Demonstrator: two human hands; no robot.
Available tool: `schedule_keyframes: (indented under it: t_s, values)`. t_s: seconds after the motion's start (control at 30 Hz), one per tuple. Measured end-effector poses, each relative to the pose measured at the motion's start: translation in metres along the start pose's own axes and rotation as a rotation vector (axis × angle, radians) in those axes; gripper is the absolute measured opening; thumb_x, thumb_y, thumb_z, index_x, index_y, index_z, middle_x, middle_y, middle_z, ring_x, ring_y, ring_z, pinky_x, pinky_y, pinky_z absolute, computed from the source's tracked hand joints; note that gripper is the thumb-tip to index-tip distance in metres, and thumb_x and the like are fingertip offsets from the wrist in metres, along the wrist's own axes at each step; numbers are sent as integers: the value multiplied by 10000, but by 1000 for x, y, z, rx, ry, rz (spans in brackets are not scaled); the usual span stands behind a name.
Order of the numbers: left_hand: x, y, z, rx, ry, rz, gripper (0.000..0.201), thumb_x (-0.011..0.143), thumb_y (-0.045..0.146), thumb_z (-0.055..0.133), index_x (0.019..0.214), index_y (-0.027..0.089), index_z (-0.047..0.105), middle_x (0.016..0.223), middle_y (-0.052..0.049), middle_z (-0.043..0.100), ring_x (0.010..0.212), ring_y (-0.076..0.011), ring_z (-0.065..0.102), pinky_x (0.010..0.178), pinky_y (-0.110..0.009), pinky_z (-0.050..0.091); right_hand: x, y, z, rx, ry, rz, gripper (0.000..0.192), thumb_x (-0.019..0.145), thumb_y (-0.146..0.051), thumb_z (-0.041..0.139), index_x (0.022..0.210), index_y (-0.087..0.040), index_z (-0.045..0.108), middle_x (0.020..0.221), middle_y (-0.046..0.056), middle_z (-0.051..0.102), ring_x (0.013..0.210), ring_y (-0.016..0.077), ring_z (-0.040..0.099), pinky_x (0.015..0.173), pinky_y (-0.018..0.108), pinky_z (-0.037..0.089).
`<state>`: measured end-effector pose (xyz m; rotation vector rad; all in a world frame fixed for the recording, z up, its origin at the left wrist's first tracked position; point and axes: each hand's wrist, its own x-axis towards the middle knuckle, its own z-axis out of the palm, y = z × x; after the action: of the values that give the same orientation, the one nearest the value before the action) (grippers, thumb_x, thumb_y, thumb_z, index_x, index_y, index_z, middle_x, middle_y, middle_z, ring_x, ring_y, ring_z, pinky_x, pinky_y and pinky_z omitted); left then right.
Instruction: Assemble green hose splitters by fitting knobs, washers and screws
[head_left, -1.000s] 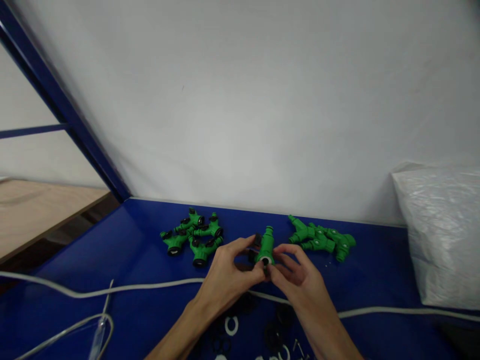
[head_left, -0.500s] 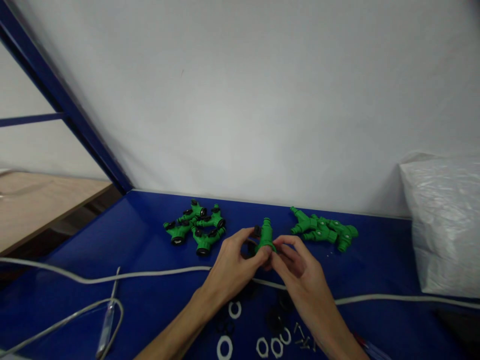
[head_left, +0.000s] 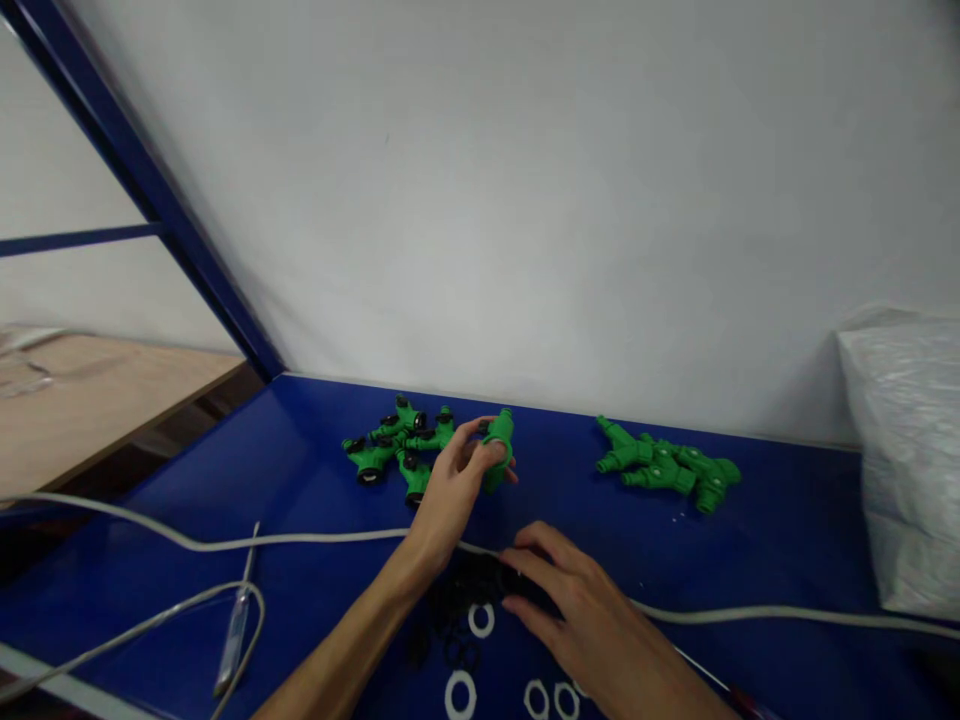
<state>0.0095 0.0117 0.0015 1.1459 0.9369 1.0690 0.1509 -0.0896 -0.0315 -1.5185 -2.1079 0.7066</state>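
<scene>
My left hand (head_left: pixel 454 490) holds a green plastic hose connector (head_left: pixel 496 452) just right of a pile of green connectors fitted with black parts (head_left: pixel 394 452). My right hand (head_left: pixel 577 610) is low over the blue table (head_left: pixel 750 560), its fingertips on a heap of small black parts (head_left: pixel 469 585). Whether those fingers pinch one of the parts is hidden. A second pile of plain green connectors (head_left: pixel 671 468) lies to the right.
White rings (head_left: pixel 481 620) and black rings lie near the front edge. A white cable (head_left: pixel 225 542) crosses the table, and a screwdriver (head_left: pixel 234 625) lies at the left. A white plastic bag (head_left: pixel 911 460) stands at the right. A wall rises behind; a wooden surface (head_left: pixel 90 395) is at the left.
My left hand has carried the green connector left toward the pile with black parts. My right hand has let go of it and dropped to the black parts near me.
</scene>
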Motion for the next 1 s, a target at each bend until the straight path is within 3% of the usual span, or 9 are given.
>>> schedule_keyframes:
  t_s: [0.2, 0.3, 0.4, 0.5, 0.63, 0.77, 0.83, 0.93, 1.0]
  values:
    - [2, -11, -2, -84, -88, 5, 456, 892, 394, 558, 1306, 205, 538, 743, 39, 563, 563, -95, 509, 584, -238, 375, 3, 4, -2, 28, 70, -69, 331, 753, 28, 699, 1005, -187, 707, 964, 38, 677, 811, 173, 709, 771, 268, 604]
    - [6, -16, -4, -181, -135, -36, 463, 932, 488, 459, 1275, 184, 523, 753, 20, 558, 592, -117, 500, 567, -248, 373, 5, 4, -15, 87, 304, -196, 301, 780, -13, 685, 1013, -204, 678, 895, 11, 681, 697, 142, 681, 678, 234, 595]
    - [4, -15, -3, -90, -166, -75, 442, 939, 465, 515, 1300, 212, 490, 793, 10, 607, 658, -128, 521, 636, -255, 399, 6, 5, -28, 118, 598, -265, 304, 895, -135, 658, 1177, -244, 638, 1043, 29, 701, 803, 136, 714, 775, 221, 602]
    - [-4, -8, 1, 12, -184, -87, 442, 932, 454, 578, 1295, 216, 494, 785, 22, 602, 695, -125, 532, 687, -252, 401, 6, 8, -34, 75, 728, -223, 301, 937, -199, 648, 1228, -274, 627, 1150, 30, 693, 918, 134, 730, 885, 211, 589]
    - [-11, -3, 6, 24, -236, -80, 559, 899, 452, 652, 1358, 212, 442, 811, 25, 586, 693, -126, 560, 689, -259, 419, 6, 14, -31, -74, 753, -280, 326, 966, -152, 598, 1280, -240, 616, 1219, 49, 695, 1073, 148, 706, 1018, 239, 536]
    - [-12, -3, 7, -9, -212, -128, 848, 841, 446, 724, 1523, 236, 266, 870, 17, 593, 608, -119, 552, 611, -267, 431, 5, 23, -27, -209, 611, -363, 436, 997, -57, 468, 1399, -205, 549, 1355, 78, 645, 1244, 165, 622, 1097, 287, 483]
    - [-12, -2, 6, 19, -215, -142, 814, 828, 446, 736, 1501, 203, 349, 780, 33, 571, 568, -108, 512, 557, -245, 384, 6, 26, -25, -237, 579, -374, 425, 1008, -68, 445, 1399, -195, 555, 1367, 87, 643, 1246, 179, 623, 1081, 300, 500]
    - [-13, -1, 6, 42, -256, -133, 635, 835, 447, 731, 1371, 177, 523, 689, 52, 517, 555, -92, 459, 536, -227, 333, 8, 23, -24, -170, 682, -319, 286, 1026, -198, 496, 1270, -162, 643, 1083, 86, 761, 936, 177, 753, 840, 250, 619]
    - [-14, -2, 7, 18, -282, -141, 582, 841, 446, 726, 1330, 186, 546, 708, 52, 515, 558, -84, 447, 539, -225, 332, 9, 19, -24, -73, 731, -228, 240, 1031, -280, 507, 1083, -154, 705, 768, 27, 744, 616, 138, 721, 614, 206, 604]
